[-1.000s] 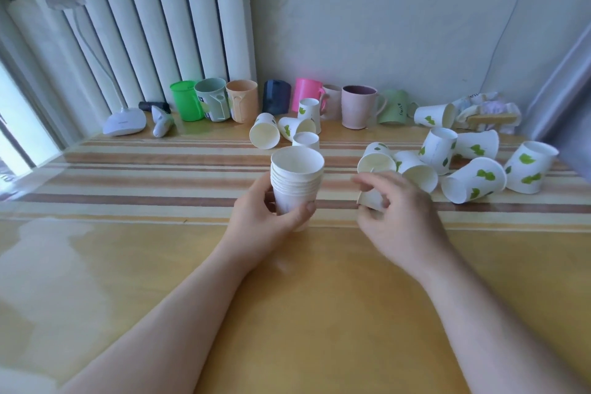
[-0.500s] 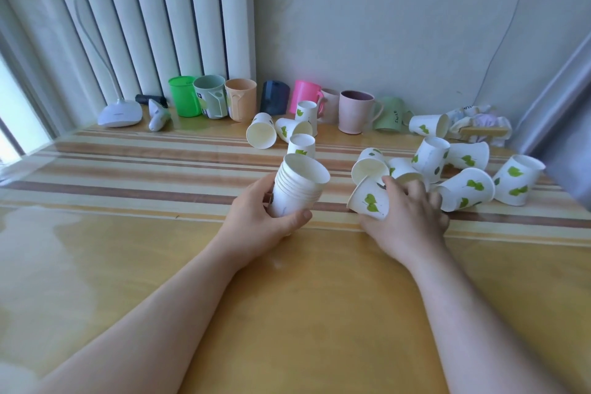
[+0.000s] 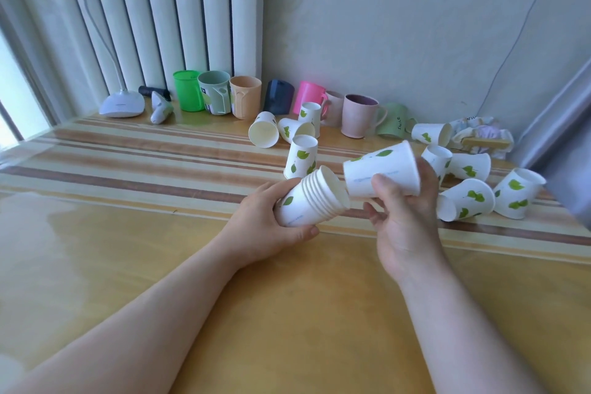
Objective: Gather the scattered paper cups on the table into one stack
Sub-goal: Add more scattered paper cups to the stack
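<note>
My left hand grips a stack of white paper cups with green leaves, tilted so its mouth faces right. My right hand holds a single paper cup on its side, its base just at the stack's mouth. An upright paper cup stands right behind the stack. Three more cups sit farther back. Several loose cups lie to the right of my right hand on the table.
A row of coloured plastic mugs lines the wall at the back. A white desk lamp stands at the back left by the radiator. Crumpled packaging lies at the back right. A grey curtain hangs at the right edge.
My right hand picked a cup from the right-hand pile and brought it up to the stack. My left hand tilted the stack to the right and lifted it off the table.
</note>
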The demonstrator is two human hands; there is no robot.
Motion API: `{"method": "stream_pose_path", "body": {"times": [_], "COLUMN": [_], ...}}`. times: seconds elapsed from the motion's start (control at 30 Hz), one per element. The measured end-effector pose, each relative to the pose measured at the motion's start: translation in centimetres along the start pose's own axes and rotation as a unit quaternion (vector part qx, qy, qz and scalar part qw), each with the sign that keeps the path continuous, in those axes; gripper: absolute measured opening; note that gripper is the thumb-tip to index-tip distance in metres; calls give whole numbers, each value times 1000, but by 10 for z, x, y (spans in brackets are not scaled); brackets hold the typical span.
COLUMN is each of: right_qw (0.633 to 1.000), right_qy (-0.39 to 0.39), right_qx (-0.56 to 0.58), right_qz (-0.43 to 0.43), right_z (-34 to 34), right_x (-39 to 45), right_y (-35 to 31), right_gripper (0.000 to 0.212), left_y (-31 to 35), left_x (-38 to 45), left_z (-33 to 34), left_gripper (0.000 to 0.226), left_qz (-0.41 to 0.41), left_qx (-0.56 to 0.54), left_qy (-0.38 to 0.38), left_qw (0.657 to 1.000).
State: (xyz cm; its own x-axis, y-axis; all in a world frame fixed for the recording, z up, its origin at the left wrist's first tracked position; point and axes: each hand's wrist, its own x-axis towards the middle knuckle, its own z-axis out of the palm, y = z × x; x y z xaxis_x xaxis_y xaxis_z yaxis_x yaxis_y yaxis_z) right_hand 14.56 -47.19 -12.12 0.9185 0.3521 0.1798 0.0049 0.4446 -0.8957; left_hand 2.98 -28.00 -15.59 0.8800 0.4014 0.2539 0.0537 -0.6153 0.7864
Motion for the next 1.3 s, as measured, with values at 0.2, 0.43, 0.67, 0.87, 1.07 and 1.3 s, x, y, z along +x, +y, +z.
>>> {"method": "stream_pose_path", "body": {"times": [0.2,0.43,0.67,0.87,1.07,1.3], "right_qw": [993,981,835,781,761,779], "right_qy": [-67,-88,-160,-165,-139,-72], "right_qx": [-96,-172,-523,-601,-628,-601], "right_qz": [20,36,-51,43,-80,-162], "right_z": [8,-1,-2,33,84,86], "right_x": [-9,-14,-25,11,74,79], "right_y": [20,27,49,36,30,43], "right_gripper": [73,84,70,54,62,28], "left_y": [1,-2,-11,-17,-18,-16], "left_x": [0,3,10,13,15,15], "left_z": [0,-2,-23,-28,-24,-24], "left_gripper": [79,72,60,56,60,61], "left_qz": [6,-14,-78,-128,-134,-138], "left_qx": [3,-12,56,-24,-21,-12], "left_qy": [13,24,153,190,189,190], "left_qw": [1000,1000,984,973,973,972]}}
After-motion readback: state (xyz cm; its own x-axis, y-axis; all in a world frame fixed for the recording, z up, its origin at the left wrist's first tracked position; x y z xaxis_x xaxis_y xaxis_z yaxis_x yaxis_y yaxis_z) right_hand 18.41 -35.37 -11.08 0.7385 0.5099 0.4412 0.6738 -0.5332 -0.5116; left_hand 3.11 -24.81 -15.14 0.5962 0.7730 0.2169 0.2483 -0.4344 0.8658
